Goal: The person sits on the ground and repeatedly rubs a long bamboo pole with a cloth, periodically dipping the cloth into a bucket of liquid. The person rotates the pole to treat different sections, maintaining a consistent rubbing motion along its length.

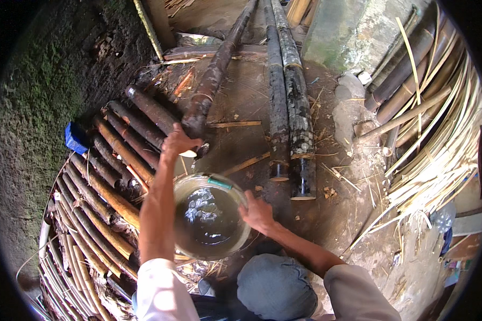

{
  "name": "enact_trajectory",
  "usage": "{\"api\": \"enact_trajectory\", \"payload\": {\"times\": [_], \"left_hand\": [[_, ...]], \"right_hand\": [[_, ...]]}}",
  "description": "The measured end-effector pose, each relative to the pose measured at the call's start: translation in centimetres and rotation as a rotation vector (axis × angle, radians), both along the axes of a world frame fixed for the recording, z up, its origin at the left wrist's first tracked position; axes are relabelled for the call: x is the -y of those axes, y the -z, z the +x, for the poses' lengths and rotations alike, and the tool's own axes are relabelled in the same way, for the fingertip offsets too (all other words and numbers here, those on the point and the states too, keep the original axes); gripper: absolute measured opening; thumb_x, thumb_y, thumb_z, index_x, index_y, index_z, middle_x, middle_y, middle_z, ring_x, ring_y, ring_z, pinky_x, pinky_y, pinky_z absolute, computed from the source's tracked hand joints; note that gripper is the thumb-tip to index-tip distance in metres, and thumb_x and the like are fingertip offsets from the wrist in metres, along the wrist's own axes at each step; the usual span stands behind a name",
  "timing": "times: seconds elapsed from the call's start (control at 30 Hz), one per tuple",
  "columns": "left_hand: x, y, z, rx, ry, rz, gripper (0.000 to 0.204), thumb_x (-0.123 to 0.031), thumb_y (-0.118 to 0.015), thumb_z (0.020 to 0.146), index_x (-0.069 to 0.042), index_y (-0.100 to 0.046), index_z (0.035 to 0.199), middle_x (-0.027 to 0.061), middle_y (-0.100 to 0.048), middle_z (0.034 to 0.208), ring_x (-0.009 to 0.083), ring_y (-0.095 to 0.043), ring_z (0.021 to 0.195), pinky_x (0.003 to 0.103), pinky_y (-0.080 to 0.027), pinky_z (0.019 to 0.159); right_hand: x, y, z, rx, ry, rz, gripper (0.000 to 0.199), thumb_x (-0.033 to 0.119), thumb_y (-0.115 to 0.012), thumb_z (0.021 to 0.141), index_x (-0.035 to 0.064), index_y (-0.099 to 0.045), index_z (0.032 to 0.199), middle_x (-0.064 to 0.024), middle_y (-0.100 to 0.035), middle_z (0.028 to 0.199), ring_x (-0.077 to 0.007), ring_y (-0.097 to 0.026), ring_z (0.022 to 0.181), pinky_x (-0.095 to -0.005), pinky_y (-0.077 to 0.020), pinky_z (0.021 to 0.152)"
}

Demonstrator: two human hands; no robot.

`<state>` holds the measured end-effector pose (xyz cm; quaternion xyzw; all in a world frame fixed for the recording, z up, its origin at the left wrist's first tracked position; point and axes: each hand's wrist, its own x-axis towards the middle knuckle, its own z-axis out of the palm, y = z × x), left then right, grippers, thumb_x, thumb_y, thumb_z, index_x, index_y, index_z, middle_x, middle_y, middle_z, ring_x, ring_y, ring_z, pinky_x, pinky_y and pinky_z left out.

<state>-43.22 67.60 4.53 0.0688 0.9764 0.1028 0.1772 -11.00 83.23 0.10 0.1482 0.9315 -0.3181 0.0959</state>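
My left hand [179,140] is closed around the near end of a long, thick, dark bamboo pole [206,88], which runs away toward the back. The fingers on the pole's far side are partly hidden. Just below that end stands a round bucket [183,241] with greyish water [214,219] and bright reflections inside. The rim on the bucket's right side is gripped by my right hand [258,214]. A small green piece [219,183] shows on the far part of the rim.
Two more long bamboo poles [297,107] lie on the ground right of centre. Shorter bamboo lengths [115,198] cover the left side, with a blue object [76,138] by the mossy wall [37,107]. Pale split strips [434,176] and dark poles lean at the right.
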Motion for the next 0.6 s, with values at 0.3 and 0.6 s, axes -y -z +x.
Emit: {"api": "enact_trajectory", "payload": {"times": [0.3,0.6], "left_hand": [[31.4,-6.2,8.2,-0.320,0.088,0.007,0.107,-0.039,-0.094,0.062,-0.007,-0.036,0.146,0.0293,-0.071,0.110,0.0495,-0.069,0.103,0.056,-0.055,0.085],[54.2,-8.4,32.7,-0.055,-0.257,0.122,0.118,-0.034,-0.096,0.055,-0.004,-0.036,0.152,0.0249,-0.070,0.117,0.0416,-0.069,0.109,0.048,-0.055,0.091]], "right_hand": [[0.1,-0.2,-0.1,0.036,0.078,0.039,0.052,0.038,-0.063,0.093,0.0119,-0.048,0.136,-0.0266,-0.072,0.101,-0.0493,-0.070,0.095,-0.0623,-0.0529,0.083],[-1.4,1.6,-1.2,-0.210,0.035,-0.165,0.044,0.031,-0.071,0.088,0.0097,-0.057,0.123,-0.0225,-0.074,0.096,-0.0446,-0.072,0.094,-0.0524,-0.0560,0.080]]}}
